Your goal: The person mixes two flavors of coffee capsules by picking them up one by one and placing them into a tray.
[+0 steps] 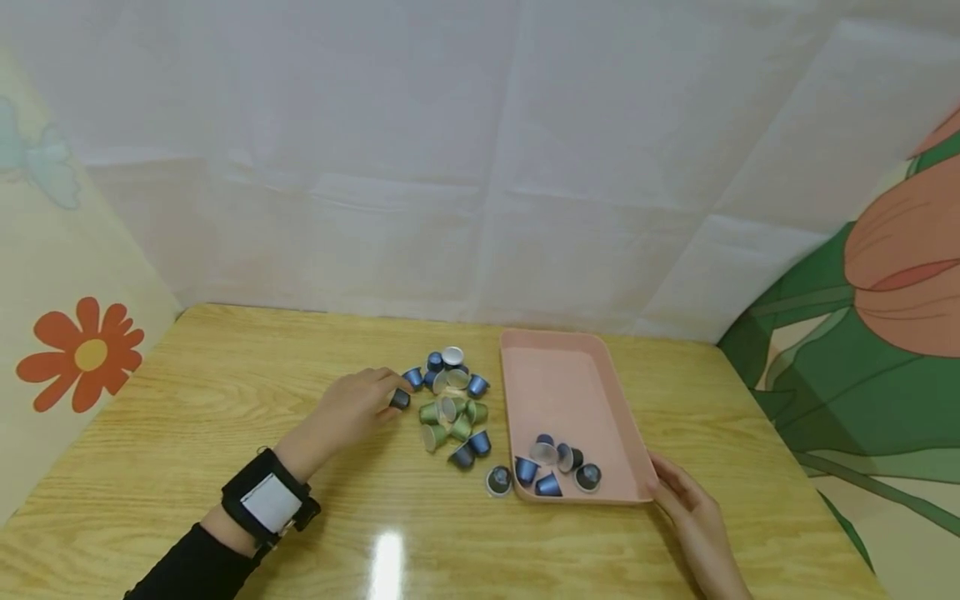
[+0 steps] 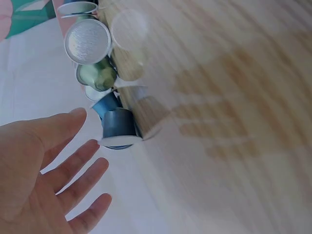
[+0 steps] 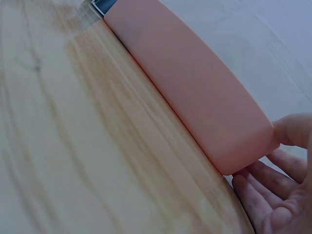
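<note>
My left hand (image 1: 360, 402) reaches in at the left edge of a loose group of coffee capsules. In the left wrist view its thumb and fingers are spread apart, fingertips right by a dark blue capsule (image 2: 119, 123) that stands rim down. Beside that are blue capsules (image 1: 477, 385) and green capsules (image 1: 461, 428). A pink tray (image 1: 558, 367) lies to the right, with several blue and black capsules (image 1: 588, 477) at its near end. My right hand (image 1: 692, 508) holds the tray's near right corner, thumb at the rim and fingers against the outer side.
One dark capsule (image 1: 498, 481) stands on the wooden table (image 1: 225, 375) just outside the tray's near left corner. A white cloth (image 1: 360, 167) hangs behind the table's far edge. Printed flower panels (image 1: 840, 350) border both sides.
</note>
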Available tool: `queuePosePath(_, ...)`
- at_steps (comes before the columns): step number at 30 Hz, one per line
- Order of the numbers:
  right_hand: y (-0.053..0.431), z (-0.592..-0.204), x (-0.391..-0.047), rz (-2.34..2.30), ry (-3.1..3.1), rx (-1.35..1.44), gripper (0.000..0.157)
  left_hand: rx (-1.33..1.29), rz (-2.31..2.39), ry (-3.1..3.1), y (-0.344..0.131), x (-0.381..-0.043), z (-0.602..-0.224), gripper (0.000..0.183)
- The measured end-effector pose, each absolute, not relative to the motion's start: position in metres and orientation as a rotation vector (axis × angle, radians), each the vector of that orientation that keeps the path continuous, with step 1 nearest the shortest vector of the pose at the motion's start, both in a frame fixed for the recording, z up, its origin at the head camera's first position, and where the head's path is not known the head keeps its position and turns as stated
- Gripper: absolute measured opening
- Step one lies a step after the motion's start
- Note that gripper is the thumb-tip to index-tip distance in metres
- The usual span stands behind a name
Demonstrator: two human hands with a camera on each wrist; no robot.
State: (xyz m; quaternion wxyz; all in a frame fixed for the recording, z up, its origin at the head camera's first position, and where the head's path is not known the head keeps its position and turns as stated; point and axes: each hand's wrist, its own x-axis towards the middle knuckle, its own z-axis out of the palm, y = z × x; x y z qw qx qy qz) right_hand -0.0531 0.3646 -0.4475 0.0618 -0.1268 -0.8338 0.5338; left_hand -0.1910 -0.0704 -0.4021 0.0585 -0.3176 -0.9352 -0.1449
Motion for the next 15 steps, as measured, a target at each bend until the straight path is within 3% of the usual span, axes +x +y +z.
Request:
queuePosePath(5, 0.3648, -0.4482, -0.053, 1.619, -2.517, -0.381, 0.057, -0.971, -0.472, -2.862, -0.0745, -0.191, -0.405, 0.041)
queuePosePath(15, 0.3644, -0.4467, -0.0527, 1.628, -2.516, -0.45, 0.059, -0.982, -0.465, -2.934, -0.0751, -0.197, -0.406, 0.038)
